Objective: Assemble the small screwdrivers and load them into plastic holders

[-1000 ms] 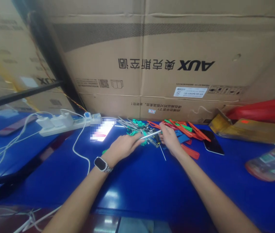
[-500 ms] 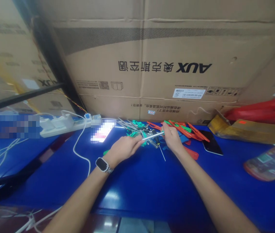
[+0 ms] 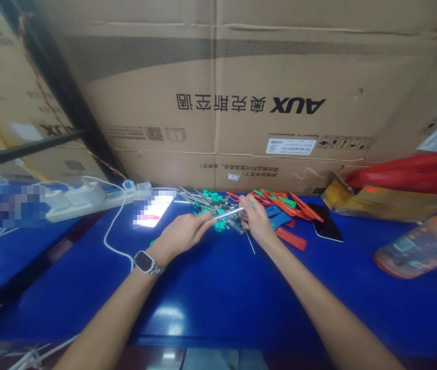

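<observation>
My left hand (image 3: 183, 233), with a watch (image 3: 144, 262) on its wrist, pinches one end of a thin silver metal rod (image 3: 228, 213). My right hand (image 3: 255, 221) grips the rod's other end with closed fingers. Both hands hover just above a pile of small tools (image 3: 218, 205) with green, red and blue handles, lying on the blue table (image 3: 218, 293) in front of the cardboard box. A thin screwdriver (image 3: 249, 241) lies beside my right wrist.
A big cardboard box (image 3: 241, 103) walls off the back. A lit phone (image 3: 152, 209) and a white power strip (image 3: 83, 198) with cables lie at left. A dark phone (image 3: 328, 223), yellow bag (image 3: 387, 203), red item (image 3: 406, 169) and an orange packet (image 3: 418, 249) are at right.
The view has shifted slightly so everything sits a little further left. Both hands keep hold of the silver rod and have raised it slightly over the pile.
</observation>
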A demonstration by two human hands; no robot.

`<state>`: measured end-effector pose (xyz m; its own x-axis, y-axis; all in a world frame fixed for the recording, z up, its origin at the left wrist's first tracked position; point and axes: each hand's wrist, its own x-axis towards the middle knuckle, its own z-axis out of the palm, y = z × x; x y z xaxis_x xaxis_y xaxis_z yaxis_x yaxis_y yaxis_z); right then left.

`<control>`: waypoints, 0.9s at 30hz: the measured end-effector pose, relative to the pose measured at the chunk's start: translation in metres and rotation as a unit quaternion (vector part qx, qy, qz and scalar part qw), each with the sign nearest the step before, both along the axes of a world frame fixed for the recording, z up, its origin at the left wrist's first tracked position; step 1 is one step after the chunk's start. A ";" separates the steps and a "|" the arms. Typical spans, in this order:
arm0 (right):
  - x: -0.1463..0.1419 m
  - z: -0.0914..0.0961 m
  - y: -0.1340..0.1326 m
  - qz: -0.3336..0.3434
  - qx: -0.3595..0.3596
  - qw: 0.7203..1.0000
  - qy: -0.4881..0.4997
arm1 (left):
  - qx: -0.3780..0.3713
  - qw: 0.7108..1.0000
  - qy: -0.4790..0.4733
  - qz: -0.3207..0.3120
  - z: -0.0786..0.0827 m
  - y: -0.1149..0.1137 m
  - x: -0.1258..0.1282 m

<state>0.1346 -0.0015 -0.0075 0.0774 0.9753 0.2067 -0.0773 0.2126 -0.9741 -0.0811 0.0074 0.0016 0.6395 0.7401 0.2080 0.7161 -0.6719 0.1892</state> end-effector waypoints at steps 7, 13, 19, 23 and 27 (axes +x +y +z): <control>0.006 0.009 -0.004 0.059 -0.003 0.993 0.106 | -0.053 0.997 -0.054 0.013 0.010 -0.002 0.000; 0.008 0.019 -0.004 0.071 -0.007 0.985 0.156 | -0.077 0.993 -0.083 0.014 0.016 -0.005 -0.001; 0.002 0.008 0.000 0.031 0.027 0.987 0.154 | -0.071 0.995 -0.067 0.013 0.013 -0.004 0.000; -0.018 0.002 -0.005 0.099 0.036 0.989 0.101 | -0.056 0.994 -0.093 -0.010 0.012 -0.005 0.003; -0.032 -0.001 -0.006 0.081 0.024 0.989 0.124 | -0.072 0.991 -0.113 0.003 0.013 -0.006 0.003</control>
